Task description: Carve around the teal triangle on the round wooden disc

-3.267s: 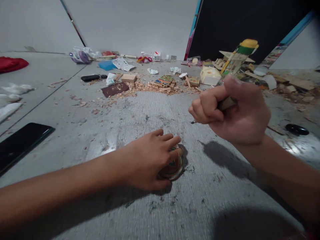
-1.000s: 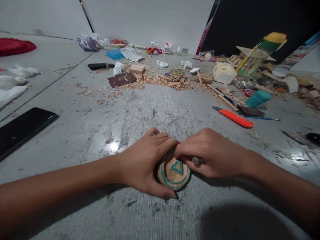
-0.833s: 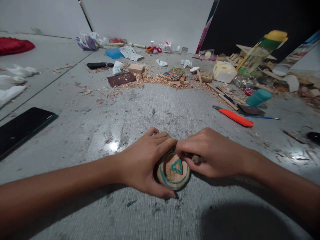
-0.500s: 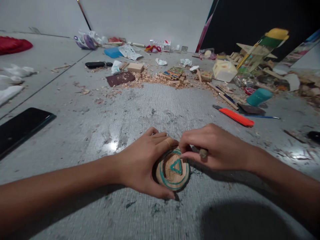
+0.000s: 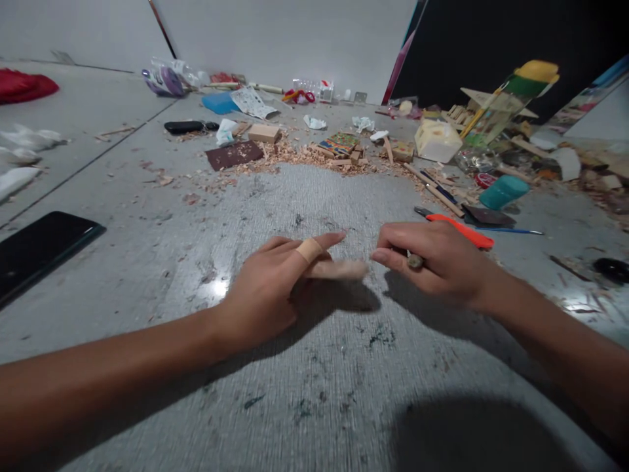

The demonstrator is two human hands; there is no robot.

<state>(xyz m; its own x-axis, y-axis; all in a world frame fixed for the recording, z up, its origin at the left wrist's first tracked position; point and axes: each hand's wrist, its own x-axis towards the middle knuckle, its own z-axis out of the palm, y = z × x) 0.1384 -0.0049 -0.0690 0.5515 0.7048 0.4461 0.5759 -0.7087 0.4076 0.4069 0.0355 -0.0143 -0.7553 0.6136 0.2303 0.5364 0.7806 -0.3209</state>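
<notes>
My left hand, with a bandage around one finger, holds a round wooden disc above the floor. The disc is tipped edge-on and blurred, so its face is hidden; a shadow lies beneath it. To its right, my right hand is closed around a thin stick-like tool, and only its round brownish end shows. The tool's other end is hidden by the fingers. A small gap separates the right fingertips from the disc. Just behind the right hand lies an orange-handled cutter.
A black phone lies at the left. Wood shavings, a brown sandpaper sheet and a wood block are spread at the back. On the right are a teal cylinder, pencil-like sticks and a yellow-capped bottle.
My left hand has lifted the disc off the floor and tipped it, so its teal-marked face no longer shows. My right hand has moved away from it, up and to the right.
</notes>
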